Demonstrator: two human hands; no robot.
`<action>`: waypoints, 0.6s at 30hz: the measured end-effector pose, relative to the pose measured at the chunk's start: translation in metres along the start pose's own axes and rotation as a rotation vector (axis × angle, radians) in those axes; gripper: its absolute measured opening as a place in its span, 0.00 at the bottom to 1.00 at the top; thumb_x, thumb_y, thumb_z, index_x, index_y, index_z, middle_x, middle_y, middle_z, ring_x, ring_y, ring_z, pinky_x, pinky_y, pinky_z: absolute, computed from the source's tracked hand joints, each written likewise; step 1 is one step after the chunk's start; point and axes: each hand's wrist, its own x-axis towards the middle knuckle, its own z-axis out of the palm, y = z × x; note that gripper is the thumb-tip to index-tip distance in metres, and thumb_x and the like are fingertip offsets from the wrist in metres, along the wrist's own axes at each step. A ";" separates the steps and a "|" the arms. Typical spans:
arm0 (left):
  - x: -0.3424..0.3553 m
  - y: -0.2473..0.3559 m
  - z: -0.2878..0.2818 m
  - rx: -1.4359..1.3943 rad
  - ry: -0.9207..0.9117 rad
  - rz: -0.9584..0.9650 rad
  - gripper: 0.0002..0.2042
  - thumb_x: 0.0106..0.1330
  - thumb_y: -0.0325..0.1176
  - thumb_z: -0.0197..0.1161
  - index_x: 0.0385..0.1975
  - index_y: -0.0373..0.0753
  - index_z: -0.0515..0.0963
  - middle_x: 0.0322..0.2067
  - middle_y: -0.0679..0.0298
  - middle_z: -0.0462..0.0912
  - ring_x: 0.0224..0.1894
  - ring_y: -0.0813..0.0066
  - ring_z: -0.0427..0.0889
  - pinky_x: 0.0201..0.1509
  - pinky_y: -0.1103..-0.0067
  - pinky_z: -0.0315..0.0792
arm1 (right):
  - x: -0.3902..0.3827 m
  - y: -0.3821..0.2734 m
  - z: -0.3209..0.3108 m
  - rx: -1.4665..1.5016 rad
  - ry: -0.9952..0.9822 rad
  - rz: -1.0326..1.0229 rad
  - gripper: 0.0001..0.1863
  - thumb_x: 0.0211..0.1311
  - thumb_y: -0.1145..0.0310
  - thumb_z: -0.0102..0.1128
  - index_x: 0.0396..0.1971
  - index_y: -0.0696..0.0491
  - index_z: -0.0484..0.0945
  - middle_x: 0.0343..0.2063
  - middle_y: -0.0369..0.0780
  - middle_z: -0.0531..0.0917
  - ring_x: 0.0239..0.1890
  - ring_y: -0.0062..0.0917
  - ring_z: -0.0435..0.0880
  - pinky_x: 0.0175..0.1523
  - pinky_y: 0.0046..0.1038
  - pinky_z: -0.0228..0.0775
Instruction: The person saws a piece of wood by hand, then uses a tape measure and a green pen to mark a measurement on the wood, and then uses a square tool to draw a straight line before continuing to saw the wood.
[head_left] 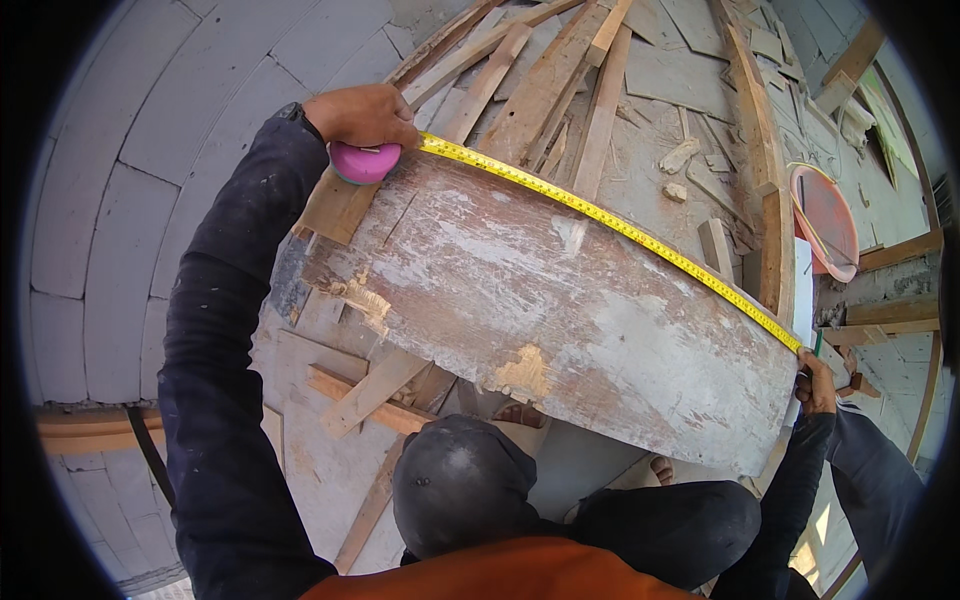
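A worn plywood board [560,310] with flaking grey and brown patches lies slanting in front of me. Along its far edge runs a yellow tape blade [610,222], pulled out nearly straight. At the board's far left corner, my left hand [362,115] is closed around the tape measure, whose round pink case [363,163] shows under the fingers. My right hand [818,385] pinches the other end of the blade at the board's right corner. A thin green stick [818,343], perhaps a pencil, pokes up beside those fingers.
Long timber beams [545,85] lie beyond the board, with rubble around them. Another beam [765,200] runs along the right, near an orange-red basin [826,220]. Wood offcuts [375,393] lie nearer me. A block wall [130,200] stands at left. Grey-blue cloth [875,470] shows beside my right forearm.
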 end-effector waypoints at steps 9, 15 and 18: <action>0.024 0.014 0.004 0.302 -0.144 0.061 0.17 0.62 0.47 0.67 0.31 0.36 0.86 0.26 0.51 0.85 0.29 0.56 0.83 0.37 0.64 0.75 | -0.010 -0.002 0.000 -0.095 0.053 -0.027 0.13 0.65 0.55 0.70 0.41 0.44 0.78 0.15 0.21 0.65 0.11 0.08 0.59 0.15 0.18 0.44; 0.025 -0.010 0.002 0.277 -0.123 0.298 0.17 0.63 0.45 0.66 0.27 0.35 0.84 0.24 0.49 0.83 0.27 0.53 0.81 0.36 0.63 0.75 | -0.010 -0.010 0.007 -0.169 0.111 -0.001 0.10 0.63 0.58 0.70 0.37 0.45 0.80 0.15 0.21 0.65 0.11 0.09 0.57 0.15 0.20 0.42; 0.039 0.014 -0.006 0.267 -0.050 0.226 0.16 0.63 0.44 0.66 0.28 0.34 0.85 0.24 0.48 0.83 0.26 0.53 0.81 0.36 0.64 0.76 | -0.016 0.013 -0.005 -0.041 0.245 0.034 0.11 0.64 0.57 0.69 0.40 0.43 0.78 0.16 0.21 0.66 0.12 0.08 0.57 0.15 0.18 0.40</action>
